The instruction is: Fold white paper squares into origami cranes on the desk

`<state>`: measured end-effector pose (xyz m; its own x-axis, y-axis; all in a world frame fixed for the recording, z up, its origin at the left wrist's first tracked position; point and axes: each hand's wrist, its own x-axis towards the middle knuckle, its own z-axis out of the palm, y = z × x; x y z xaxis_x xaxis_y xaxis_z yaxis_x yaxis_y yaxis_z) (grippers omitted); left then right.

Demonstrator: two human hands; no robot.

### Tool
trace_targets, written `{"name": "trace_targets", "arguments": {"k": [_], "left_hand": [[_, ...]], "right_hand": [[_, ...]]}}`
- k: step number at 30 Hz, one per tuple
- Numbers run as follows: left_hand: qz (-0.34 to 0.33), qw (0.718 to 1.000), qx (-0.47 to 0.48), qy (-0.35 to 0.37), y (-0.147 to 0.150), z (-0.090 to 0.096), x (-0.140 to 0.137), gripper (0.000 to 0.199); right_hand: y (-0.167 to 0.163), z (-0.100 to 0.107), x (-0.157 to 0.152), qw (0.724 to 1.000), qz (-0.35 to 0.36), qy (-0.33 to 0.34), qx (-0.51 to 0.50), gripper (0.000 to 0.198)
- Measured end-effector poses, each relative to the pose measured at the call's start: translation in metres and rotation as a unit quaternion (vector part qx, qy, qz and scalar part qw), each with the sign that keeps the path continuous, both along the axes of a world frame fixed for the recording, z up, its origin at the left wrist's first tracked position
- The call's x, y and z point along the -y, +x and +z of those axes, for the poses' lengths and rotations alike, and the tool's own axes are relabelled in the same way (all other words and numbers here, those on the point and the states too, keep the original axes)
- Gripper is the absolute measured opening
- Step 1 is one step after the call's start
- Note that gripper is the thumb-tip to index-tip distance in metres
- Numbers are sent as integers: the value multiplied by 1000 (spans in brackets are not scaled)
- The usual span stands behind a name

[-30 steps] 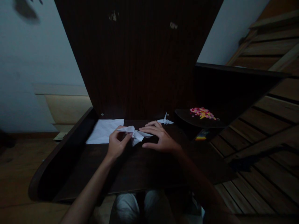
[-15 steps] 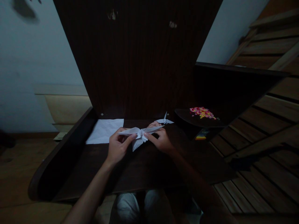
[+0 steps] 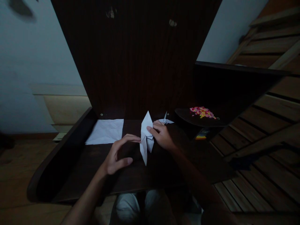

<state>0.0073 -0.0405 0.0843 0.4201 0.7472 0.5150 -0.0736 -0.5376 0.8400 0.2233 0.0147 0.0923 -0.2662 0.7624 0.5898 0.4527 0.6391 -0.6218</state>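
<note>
Over a dark wood-grained desk [image 3: 127, 179], the right hand [image 3: 165, 138] pinches the right side of an upright, sharply creased white paper figure [image 3: 144, 133], while the left hand [image 3: 112, 160] curves open, fingertips at its left edge, thumb apart. Beyond lie a flat, wrinkled white sheet [image 3: 105, 132], a pointed paper crane [image 3: 166, 121] and tiny pink-and-yellow pieces [image 3: 202, 112], loosely heaped.
</note>
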Motion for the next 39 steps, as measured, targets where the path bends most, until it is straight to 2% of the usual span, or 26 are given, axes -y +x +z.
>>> {"name": "trace_targets", "arguments": {"k": [2, 5, 6, 9, 12, 15, 19, 23, 29, 34, 39], "left_hand": [[-3, 996, 55, -70, -1, 1, -3, 55], [101, 980, 59, -164, 8, 3, -11, 37], [132, 973, 57, -182, 13, 3, -14, 35], [149, 965, 57, -208, 23, 4, -21, 33], [164, 967, 45, -187, 26, 3, -25, 28], [212, 965, 42, -145, 24, 1, -25, 26], [279, 954, 57, -97, 25, -4, -24, 22], [329, 941, 54, -61, 26, -8, -23, 20], [366, 929, 47, -13, 29, -10, -20, 16], [367, 929, 37, -6, 28, -15, -21, 17], [349, 937, 27, -7, 24, -17, -25, 17]], "right_hand": [[-1, 2, 2, 999, -1, 34, 42, 34], [-6, 4, 5, 993, 25, 71, 86, 34], [-8, 4, 6, 992, 44, 75, 95, 33], [-14, 4, 9, 987, 101, 63, 107, 32], [-15, 4, 10, 990, 98, 39, 93, 29], [-13, 5, 11, 993, 82, 34, 78, 21], [-12, 6, 12, 991, 80, 66, 90, 30], [-15, 5, 13, 990, 46, 102, 89, 26], [-18, 11, 14, 993, -19, 90, 71, 19], [-17, 17, 12, 995, 8, 56, 78, 21], [-11, 20, 10, 992, 84, 23, 89, 14]]}}
